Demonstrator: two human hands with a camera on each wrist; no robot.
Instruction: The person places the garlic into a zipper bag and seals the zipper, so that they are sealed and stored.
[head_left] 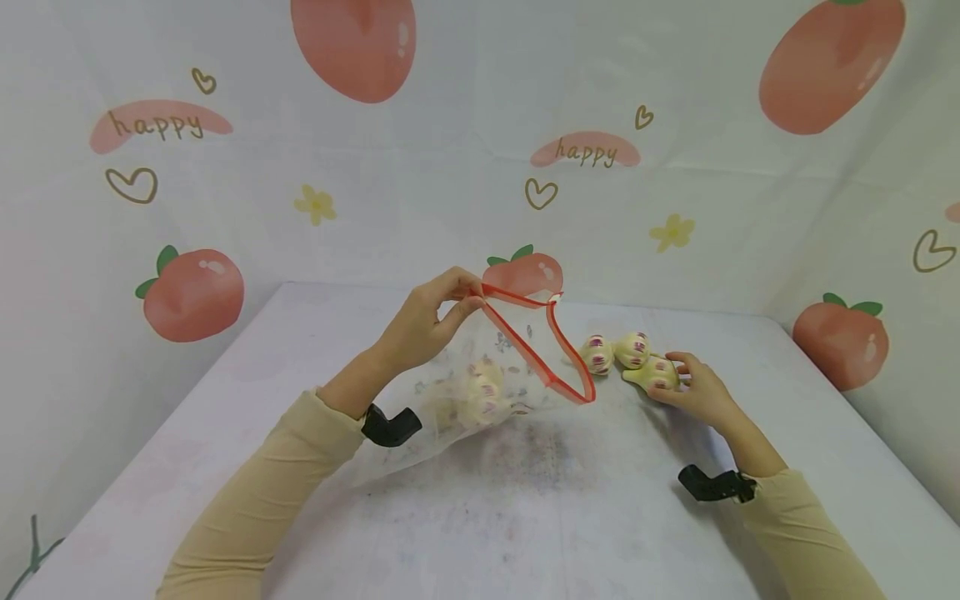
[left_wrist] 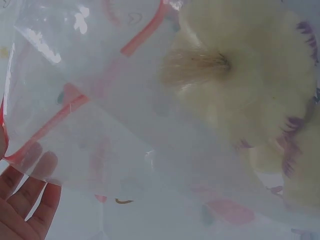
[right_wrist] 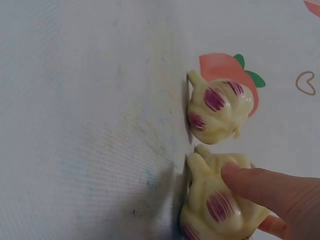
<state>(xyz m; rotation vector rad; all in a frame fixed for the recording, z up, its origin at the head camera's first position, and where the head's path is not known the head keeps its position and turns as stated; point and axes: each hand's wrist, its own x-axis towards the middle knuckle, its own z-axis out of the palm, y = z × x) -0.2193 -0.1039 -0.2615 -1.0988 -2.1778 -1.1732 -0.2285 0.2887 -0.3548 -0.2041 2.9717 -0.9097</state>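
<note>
My left hand (head_left: 431,321) pinches the red-trimmed rim of a clear plastic bag (head_left: 536,362) and holds its mouth up, gaping to the right. Through the film, garlic bulbs (head_left: 486,396) show low in the bag; the left wrist view has one bulb (left_wrist: 250,75) close up, with a dry tuft. My right hand (head_left: 701,393) grips the nearest of three cream garlic bulbs with purple streaks outside the bag. In the right wrist view the thumb (right_wrist: 250,182) lies on that bulb (right_wrist: 215,207); most of the other fingers are hidden.
Two more loose garlic bulbs, one at the left (head_left: 597,356) and one in the middle (head_left: 632,350), sit beside the gripped one. The pale tabletop (head_left: 525,517) has dark smudges. Behind it hangs a printed cloth (head_left: 450,183).
</note>
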